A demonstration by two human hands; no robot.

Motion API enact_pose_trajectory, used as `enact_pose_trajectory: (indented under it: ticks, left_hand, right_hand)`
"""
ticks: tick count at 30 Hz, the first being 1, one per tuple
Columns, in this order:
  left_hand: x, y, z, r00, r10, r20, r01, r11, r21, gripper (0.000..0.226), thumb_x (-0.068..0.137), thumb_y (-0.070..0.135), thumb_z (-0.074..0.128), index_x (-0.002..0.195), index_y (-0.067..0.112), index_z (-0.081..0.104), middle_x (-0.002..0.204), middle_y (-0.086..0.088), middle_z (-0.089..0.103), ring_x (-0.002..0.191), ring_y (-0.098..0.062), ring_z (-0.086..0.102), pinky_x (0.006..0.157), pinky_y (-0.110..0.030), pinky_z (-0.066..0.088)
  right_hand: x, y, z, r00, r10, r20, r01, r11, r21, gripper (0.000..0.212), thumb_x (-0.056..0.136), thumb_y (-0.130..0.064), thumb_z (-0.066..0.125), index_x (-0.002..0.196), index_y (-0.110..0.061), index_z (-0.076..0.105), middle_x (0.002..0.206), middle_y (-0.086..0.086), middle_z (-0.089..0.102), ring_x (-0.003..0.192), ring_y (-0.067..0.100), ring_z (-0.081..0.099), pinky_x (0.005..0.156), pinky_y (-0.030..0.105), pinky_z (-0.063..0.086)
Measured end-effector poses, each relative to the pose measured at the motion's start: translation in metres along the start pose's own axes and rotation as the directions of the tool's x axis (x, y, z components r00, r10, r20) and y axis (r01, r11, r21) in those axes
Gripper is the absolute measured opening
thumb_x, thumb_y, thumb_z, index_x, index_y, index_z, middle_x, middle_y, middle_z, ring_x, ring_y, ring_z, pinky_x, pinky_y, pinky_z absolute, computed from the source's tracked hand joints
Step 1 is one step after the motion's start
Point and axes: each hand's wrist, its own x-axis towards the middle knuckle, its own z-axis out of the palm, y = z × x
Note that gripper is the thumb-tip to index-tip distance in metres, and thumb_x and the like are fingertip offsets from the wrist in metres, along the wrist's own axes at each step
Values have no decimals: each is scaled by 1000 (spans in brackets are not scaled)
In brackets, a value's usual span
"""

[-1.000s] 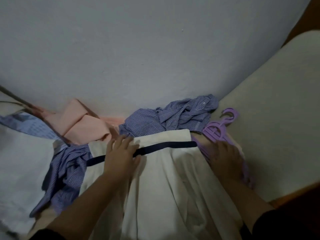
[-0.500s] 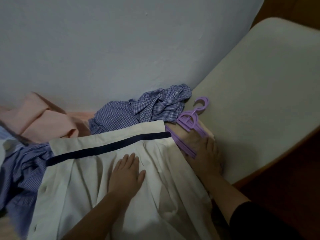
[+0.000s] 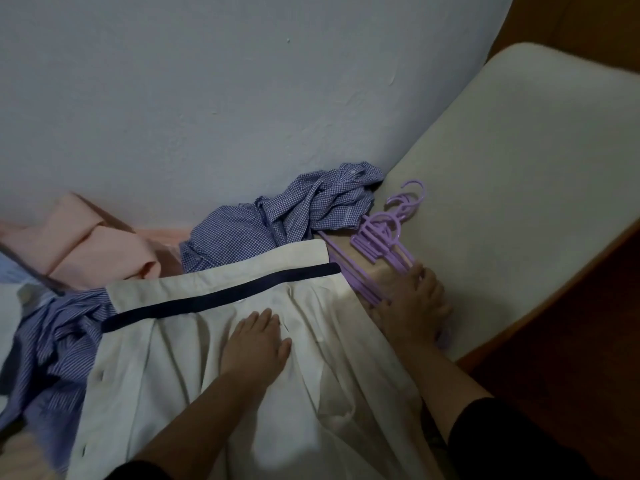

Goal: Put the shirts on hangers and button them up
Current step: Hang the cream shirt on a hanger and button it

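We pressed our left hand [image 3: 254, 344] flat on the cream cotton shirt with a dark navy band across its upper part [image 3: 221, 368], the fingers straight and close together, palm down just below that band. The shirt lay spread over the middle of the bed, its button-hole edge running down the left side.

Our right hand [image 3: 414, 306] rested on the bundle of lilac plastic hangers [image 3: 384, 251] just right of the cream shirt. Its fingertips touched the hanger arms, but we could not tell whether the fingers curled round any of them. The hangers lay stacked with their hooks pointing away from us; at least three hooks showed, and the exact count was unclear because they overlapped.

We counted four more garments. One crumpled blue-and-white gingham shirt [image 3: 287, 220] sat against the pale grey wall [image 3: 242, 98], touching the top edge of the cream shirt and just beside the hanger hooks. One blue striped shirt [image 3: 59, 344] lay bunched at the cream shirt's left edge. One folded peach-pink shirt [image 3: 86, 244] sat behind it by the wall. A pale blue piece [image 3: 14, 271] showed at the far left, mostly cut off.

The off-white mattress surface [image 3: 519, 202] stretched to the right of the hangers.
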Motion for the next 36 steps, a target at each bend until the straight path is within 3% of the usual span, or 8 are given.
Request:
enact_pose_trajectory:
  ticks: [4, 9, 13, 16, 21, 28, 31, 36]
  left_hand:
    - [1, 1, -4, 1000, 6, 15, -6, 1000, 3, 62, 100, 47, 27, 152, 15, 19, 160, -3, 15, 147, -18, 12, 118, -32, 8]
    - [-2, -1, -11, 1000, 30, -1, -30, 999, 27, 60, 100, 47, 30, 151, 16, 22, 159, -3, 19, 146, -20, 16, 118, -33, 11]
    - [-3, -5, -15, 998, 54, -18, -53, 998, 37, 57, 98, 46, 33, 147, 17, 30, 155, -4, 27, 143, -21, 23, 116, -36, 14]
    - [-1, -9, -16, 997, 70, -20, -69, 997, 37, 53, 97, 45, 35, 142, 17, 38, 151, -4, 35, 138, -21, 30, 116, -38, 18]
    - [9, -6, -34, 940, 76, -333, -127, 982, -136, 45, 89, 38, 39, 108, 9, 68, 110, -6, 67, 104, -23, 62, 89, -26, 47]
    - [60, -6, -68, 868, 39, -494, -159, 967, -201, 41, 85, 22, 66, 123, 7, 62, 143, -17, 43, 133, -35, 38, 103, -45, 40]
    - [77, -13, -72, 876, 66, -478, -145, 981, -131, 50, 86, 34, 61, 132, 16, 57, 152, -18, 31, 140, -41, 26, 108, -51, 30]
    - [102, -22, -75, 854, 224, -469, -177, 974, 144, 58, 84, 49, 41, 137, 25, 51, 151, -21, 31, 137, -44, 30, 105, -55, 29]
  right_hand:
    - [-2, -3, -2, 994, 92, 51, -97, 991, 97, 91, 70, -35, 73, 143, -6, 27, 140, 16, 34, 125, 34, 35, 95, 48, 35]
    - [-8, -16, 1, 982, -12, 188, -32, 973, 229, 93, 65, -39, 74, 141, -10, 31, 137, 15, 37, 126, 33, 37, 99, 43, 38]
    - [-8, -22, -3, 919, -228, 321, 195, 972, 130, 96, 68, -40, 71, 145, -10, 23, 143, 14, 30, 131, 31, 29, 102, 39, 31]
    - [-1, -20, -12, 906, -313, 286, 309, 949, 58, 97, 66, -42, 72, 144, -11, 23, 142, 10, 32, 128, 31, 32, 100, 39, 34]
    - [3, -24, -16, 909, -364, 204, 366, 930, 28, 97, 70, -44, 68, 147, -10, 19, 143, 11, 31, 128, 31, 33, 100, 40, 32]
    - [18, -22, 3, 877, -438, 197, 435, 898, 60, 98, 60, -54, 60, 141, -4, 34, 132, 17, 44, 117, 37, 44, 90, 46, 40]
    - [27, -20, 15, 863, -469, 187, 453, 883, 120, 98, 53, -58, 42, 133, 0, 46, 121, 20, 53, 105, 40, 52, 81, 50, 48]
    - [36, -26, 27, 840, -519, 159, 501, 854, 143, 91, 56, -52, 46, 131, -1, 48, 119, 18, 55, 102, 40, 55, 79, 49, 50]
